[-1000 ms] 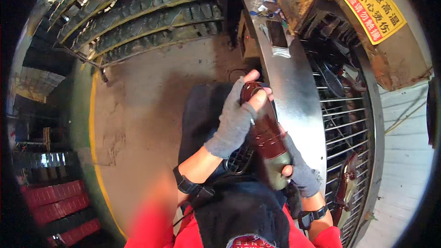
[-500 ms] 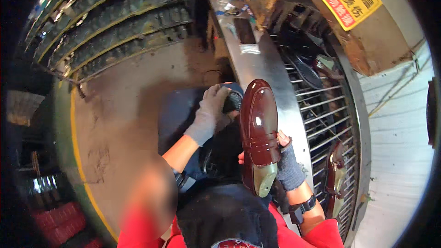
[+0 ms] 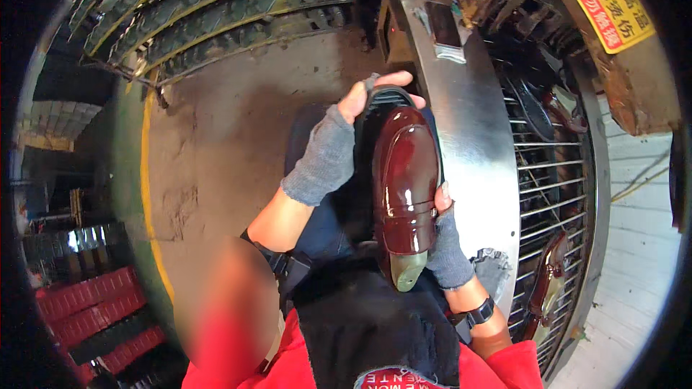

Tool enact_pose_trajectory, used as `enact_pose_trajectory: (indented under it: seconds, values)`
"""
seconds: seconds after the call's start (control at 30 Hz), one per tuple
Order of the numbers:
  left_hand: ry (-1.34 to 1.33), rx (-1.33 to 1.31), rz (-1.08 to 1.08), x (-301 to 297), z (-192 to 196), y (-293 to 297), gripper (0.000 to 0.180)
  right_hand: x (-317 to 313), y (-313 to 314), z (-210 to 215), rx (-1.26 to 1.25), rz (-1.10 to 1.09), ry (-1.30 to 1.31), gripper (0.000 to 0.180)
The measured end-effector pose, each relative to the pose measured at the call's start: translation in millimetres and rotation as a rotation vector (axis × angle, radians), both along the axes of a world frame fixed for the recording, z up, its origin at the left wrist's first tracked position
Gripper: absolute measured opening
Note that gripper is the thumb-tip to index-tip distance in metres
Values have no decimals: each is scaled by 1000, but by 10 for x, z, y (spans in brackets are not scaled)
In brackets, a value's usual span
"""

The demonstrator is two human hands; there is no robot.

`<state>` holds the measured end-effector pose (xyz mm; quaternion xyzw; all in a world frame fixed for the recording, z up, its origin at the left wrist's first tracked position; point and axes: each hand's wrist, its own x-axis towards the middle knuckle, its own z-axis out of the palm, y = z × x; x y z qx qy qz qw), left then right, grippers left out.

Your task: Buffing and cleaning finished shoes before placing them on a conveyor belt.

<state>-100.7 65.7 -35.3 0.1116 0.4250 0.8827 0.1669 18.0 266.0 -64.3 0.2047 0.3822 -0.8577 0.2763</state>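
Note:
A glossy burgundy loafer [image 3: 405,173] on a greenish shoe last [image 3: 409,271] lies in the middle of the view, toe pointing away from me. My right hand [image 3: 448,241], in a grey fingerless glove, grips it along its right side, thumb at the edge. At the toe end my left hand [image 3: 337,133], gloved the same way, is closed round the tip of a black shoe sole [image 3: 391,96]. The sole sits behind the loafer, its rim showing round the toe and right side. Whether the two touch all along is hidden.
To the right runs a metal ledge [image 3: 476,137], beside a rack of metal bars [image 3: 548,187] carrying a burgundy shoe [image 3: 551,266] and a dark shoe [image 3: 532,108]. A phone-like dark slab [image 3: 442,25] lies on the ledge. Shelves of shoes [image 3: 267,0] stand far left.
My left hand has brought the black sole from left of the loafer to behind its toe. The loafer stays in my right hand. The view has shifted, so the surroundings appear farther right.

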Motion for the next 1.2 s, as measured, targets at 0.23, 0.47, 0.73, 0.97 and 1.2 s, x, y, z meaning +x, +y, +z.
enact_pose_trajectory:
  seconds: [0.23, 0.47, 0.73, 0.97, 1.2]
  values:
    - [36, -58, -74, 82, 74, 7, 74, -6, 36, -80, -163, 6, 84, 76]
    - [23, -78, -90, 138, 157, 36, 75, -13, 23, -32, -96, -7, 84, 74]
    - [118, -161, -91, 387, 290, -62, 116, 55, 6, 11, -130, 16, 74, 74]
    - [157, -543, -106, 520, 519, -241, 93, 104, -39, -52, -123, 45, -4, 75]
    - [75, -358, 35, 792, 537, -277, 95, 33, -20, 145, 96, 283, 194, 85]
